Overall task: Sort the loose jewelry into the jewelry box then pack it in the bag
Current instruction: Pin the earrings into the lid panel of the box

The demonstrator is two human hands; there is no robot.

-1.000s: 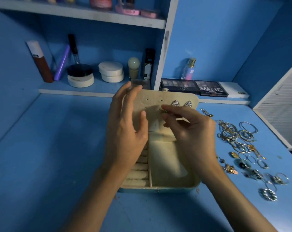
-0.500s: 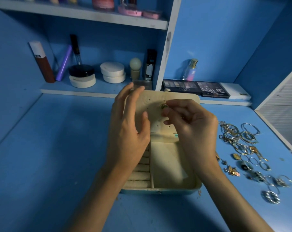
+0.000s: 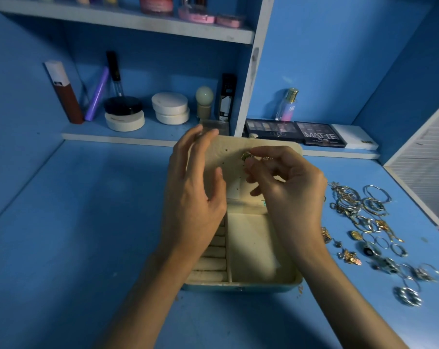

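**Left hand** [image 3: 195,197]: raised at the left edge of the lid. Your fingers were straight and loosely spread, thumb apart, holding nothing. I could not tell whether they touched the lid. Barely shifted over the last second.

**Jewelry box** [image 3: 238,282]: open on the blue desk between your forearms. Rounded corners, cream lining that looked soft and matte. Padded ring rolls [image 3: 211,263] at left, a plain tray at right, and an upright lid panel [image 3: 226,157] pierced with small holes.

**Earring** [image 3: 246,156]: small, gold-toned and glinting, pinched at the fingertips of your right hand [image 3: 289,187] against the lid panel.

**Change:** within the second, that hand had climbed the panel and covered the two pale leaf-shaped studs that showed before. You were probably seating the post in a higher hole, so this was one more piece nearly stowed.

**Loose jewelry** [image 3: 369,222]: on the desk right of the box. Thin hoops, rings, tangled chains and gold charms, all hard and shiny. Most was still unsorted, and no bag was in view.
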